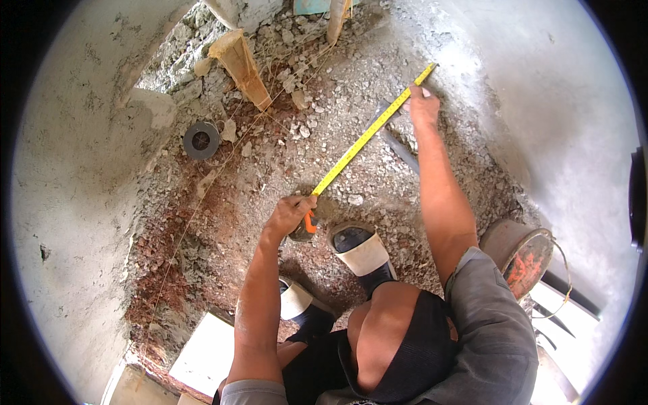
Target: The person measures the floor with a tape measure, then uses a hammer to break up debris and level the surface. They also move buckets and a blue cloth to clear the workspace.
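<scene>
A yellow tape measure blade (368,135) runs slantwise over the rubble ground, from near my feet up to the far right. My left hand (290,214) is closed on the blade where it comes out of the orange and dark case (309,225). The case hangs just below those fingers. Out at the far end, my right hand (424,108) pinches the blade a little short of its tip. Beneath the blade and beside my right forearm lie dark grey bar-like pieces (401,151), partly covered; their kind is unclear.
Wooden stakes (241,71) stand at the far left, with thin string (196,206) stretched across the ground. A dark ring-shaped disc (201,140) lies left. On the right, a bucket (513,260) leans near the pale wall (560,115). White panels (206,354) lie lower left.
</scene>
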Available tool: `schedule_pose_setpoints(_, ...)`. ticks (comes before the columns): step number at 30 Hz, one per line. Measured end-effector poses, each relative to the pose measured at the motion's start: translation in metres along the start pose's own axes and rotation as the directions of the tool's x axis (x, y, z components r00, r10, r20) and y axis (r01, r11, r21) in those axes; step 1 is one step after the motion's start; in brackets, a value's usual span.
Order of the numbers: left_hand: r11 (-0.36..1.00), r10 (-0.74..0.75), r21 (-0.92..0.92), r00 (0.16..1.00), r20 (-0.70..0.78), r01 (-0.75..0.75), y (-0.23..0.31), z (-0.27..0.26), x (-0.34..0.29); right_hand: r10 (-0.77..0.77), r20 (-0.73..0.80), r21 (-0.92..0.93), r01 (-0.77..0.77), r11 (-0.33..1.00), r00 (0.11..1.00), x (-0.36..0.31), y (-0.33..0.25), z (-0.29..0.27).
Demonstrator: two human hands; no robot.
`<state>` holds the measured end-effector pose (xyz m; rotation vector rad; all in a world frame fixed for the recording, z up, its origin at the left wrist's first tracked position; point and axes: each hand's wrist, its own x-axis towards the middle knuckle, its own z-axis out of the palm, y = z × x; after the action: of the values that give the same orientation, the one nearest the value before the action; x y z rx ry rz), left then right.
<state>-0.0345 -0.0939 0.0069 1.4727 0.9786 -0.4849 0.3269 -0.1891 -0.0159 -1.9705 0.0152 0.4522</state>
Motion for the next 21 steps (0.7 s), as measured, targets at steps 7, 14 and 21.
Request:
schedule_pose_setpoints(7,0.999,0.047,-0.022,0.998,-0.035,-0.047,-0.003,0.001,0.0,0.006,-0.049,0.01,-0.006,1.0,0.999,-0.004,-0.003,0.003)
schedule_pose_setpoints(14,0.986,0.14,-0.091,0.99,0.03,-0.136,0.012,0.006,-0.012,-0.03,0.077,-0.1,0.038,0.994,0.997,-0.057,-0.016,-0.011)
schedule_pose_setpoints(21,0.965,0.221,-0.146,0.975,0.006,-0.218,0.053,0.028,-0.013,0.241,0.673,-0.272,-0.07,0.96,0.699,-0.184,-0.005,-0.022)
